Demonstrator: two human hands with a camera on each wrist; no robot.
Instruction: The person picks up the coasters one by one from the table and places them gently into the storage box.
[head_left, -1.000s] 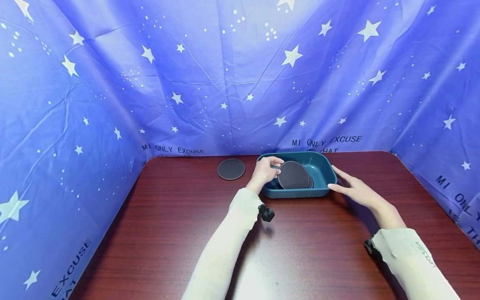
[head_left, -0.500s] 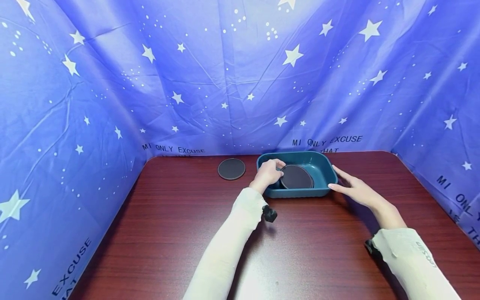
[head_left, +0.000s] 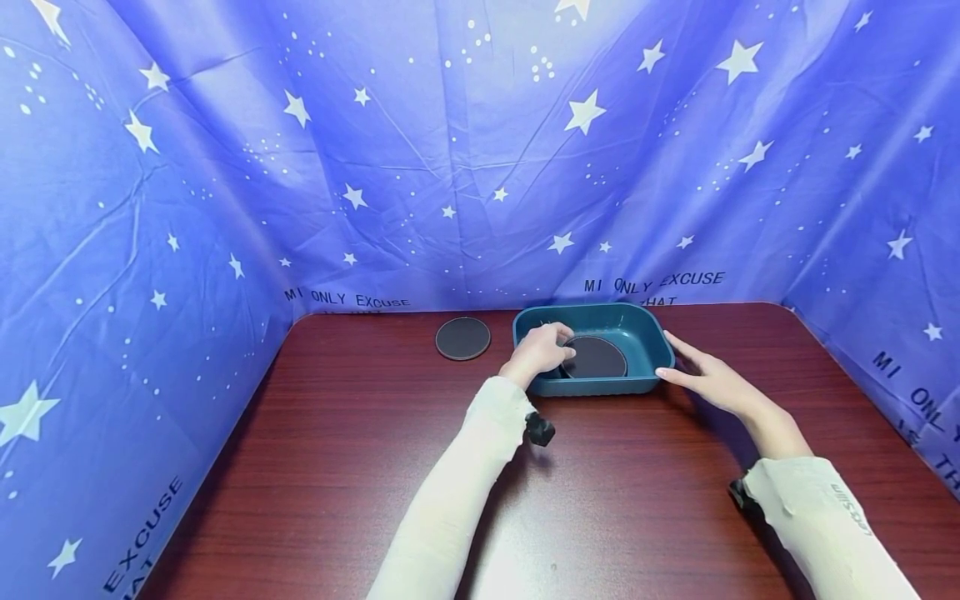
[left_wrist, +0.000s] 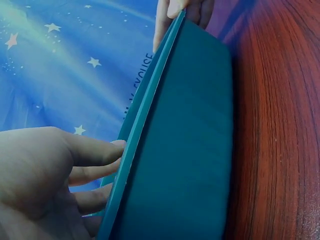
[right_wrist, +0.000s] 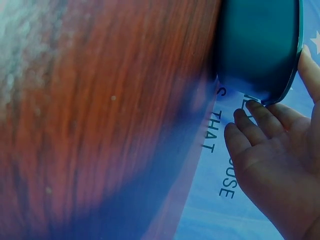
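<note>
A dark round coaster (head_left: pixel 597 360) with a stitched edge lies low inside a teal rectangular bin (head_left: pixel 592 387) at the back of the table. My left hand (head_left: pixel 542 350) reaches over the bin's left part, its thumb and fingers loosely bent at the coaster's left edge. In the left wrist view, the fingertips pass behind the bin's rim (left_wrist: pixel 134 145) and are partly hidden. With fingers and thumb extended, my right hand (head_left: pixel 708 377) touches the bin's right end. A second round coaster (head_left: pixel 462 338) lies flat on the table, left of the bin.
The dark red wood-grain table (head_left: pixel 360 467) has its back edge against a blue star-printed curtain (head_left: pixel 450 150). The curtain also hangs along both sides. A black device sits at each sleeve cuff (head_left: pixel 538 428).
My left hand has lowered the coaster from a tilted position to lying down inside the bin, and its fingers have loosened from it. The right hand has stayed at the bin's end.
</note>
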